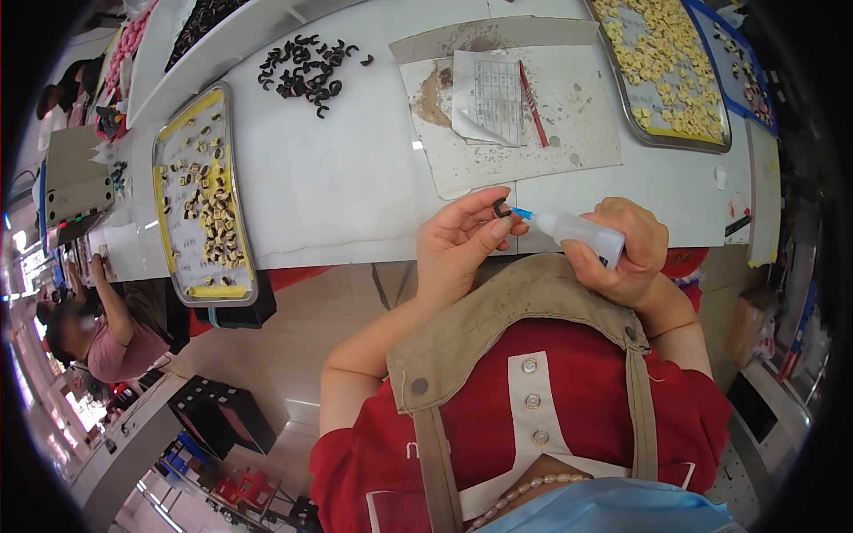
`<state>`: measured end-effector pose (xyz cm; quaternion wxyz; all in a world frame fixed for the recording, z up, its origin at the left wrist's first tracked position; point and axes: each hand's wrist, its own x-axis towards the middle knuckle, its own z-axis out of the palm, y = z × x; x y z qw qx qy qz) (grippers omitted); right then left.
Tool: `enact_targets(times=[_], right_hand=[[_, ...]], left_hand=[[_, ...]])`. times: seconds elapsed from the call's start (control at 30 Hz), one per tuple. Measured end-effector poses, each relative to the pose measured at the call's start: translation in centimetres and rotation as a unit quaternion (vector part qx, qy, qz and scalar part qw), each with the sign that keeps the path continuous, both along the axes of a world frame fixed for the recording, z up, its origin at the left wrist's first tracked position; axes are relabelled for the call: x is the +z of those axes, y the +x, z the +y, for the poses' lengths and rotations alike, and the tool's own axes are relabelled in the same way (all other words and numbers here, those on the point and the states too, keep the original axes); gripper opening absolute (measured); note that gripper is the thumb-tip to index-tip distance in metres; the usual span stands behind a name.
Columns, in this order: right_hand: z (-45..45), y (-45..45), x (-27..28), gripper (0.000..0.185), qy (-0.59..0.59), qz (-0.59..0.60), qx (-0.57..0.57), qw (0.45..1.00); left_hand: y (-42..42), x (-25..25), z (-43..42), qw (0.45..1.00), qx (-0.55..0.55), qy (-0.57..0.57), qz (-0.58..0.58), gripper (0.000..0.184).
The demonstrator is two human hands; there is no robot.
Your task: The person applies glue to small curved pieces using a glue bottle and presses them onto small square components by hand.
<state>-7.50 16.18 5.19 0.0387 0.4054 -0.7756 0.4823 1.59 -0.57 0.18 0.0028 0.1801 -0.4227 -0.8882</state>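
Observation:
My left hand (462, 242) is closed, pinching a small curved black piece (501, 208) between thumb and fingertips. Wrapped round a whitish squeeze bottle (582, 236), my right hand (629, 247) tilts it toward that piece. The bottle's narrow blue tip (522, 213) points at the black piece, close to it; whether they touch I cannot tell. Both hands are above the table's near edge, in front of my apron (524, 298). A loose pile of similar curved black pieces (306, 73) lies farther off on the white table (355, 178), to the left.
At left, a metal tray (167, 233) carries black-and-cream pieces. Cardboard (577, 147) holds a printed sheet (487, 98) and a red pen (534, 105). A tray (662, 139) of cream pieces and a blue tray (762, 115) stand at right. Another person (120, 342) sits at far left.

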Motion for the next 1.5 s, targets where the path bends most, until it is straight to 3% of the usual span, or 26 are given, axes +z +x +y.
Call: enact_targets(times=[0.57, 0.97, 1.5], right_hand=[[0.4, -0.4, -0.3, 0.02, -0.011, -0.006, -0.01, 1.0], [1.1, -0.2, 0.3, 0.019, 0.008, -0.001, -0.002, 1.0], [0.5, 0.1, 0.4, 0.017, 0.006, 0.002, 0.008, 1.0]], left_hand=[[-0.4, 0.4, 0.2, 0.999, 0.016, 0.018, -0.032, 0.034], [-0.1, -0.3, 0.4, 0.999, 0.022, -0.035, 0.025, 0.033], [0.3, -0.4, 0.2, 0.999, 0.021, -0.036, 0.02, 0.032]])
